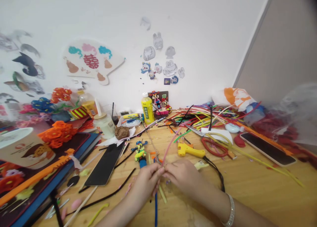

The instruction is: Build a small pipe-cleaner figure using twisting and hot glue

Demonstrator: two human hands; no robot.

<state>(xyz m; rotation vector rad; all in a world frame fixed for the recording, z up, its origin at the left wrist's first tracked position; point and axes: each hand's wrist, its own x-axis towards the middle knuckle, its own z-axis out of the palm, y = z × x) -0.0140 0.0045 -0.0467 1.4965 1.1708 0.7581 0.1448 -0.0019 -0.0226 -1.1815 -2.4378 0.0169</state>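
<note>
My left hand (pixel 148 178) and my right hand (pixel 183 179) meet above the front middle of the table, fingertips pinched together. From between them a pink pipe cleaner (pixel 170 146) rises toward the back right and appears gripped at its lower end. A blue pipe cleaner (pixel 156 209) shows below the hands; whether it is held is hidden. The fingers cover whatever else is in the pinch. Just beyond my left hand lies a small figure (pixel 140 151) in yellow, green and blue. A yellow hot glue gun (pixel 190 150) rests beyond my right hand.
Red-handled scissors (pixel 215 147) and a phone (pixel 267 148) lie at right. Behind are a heap of coloured pipe cleaners (pixel 198 116) and a yellow-green bottle (pixel 148 110). At left are a black slab (pixel 104 166), a glass jar (pixel 105 126) and a paper cup (pixel 27 149).
</note>
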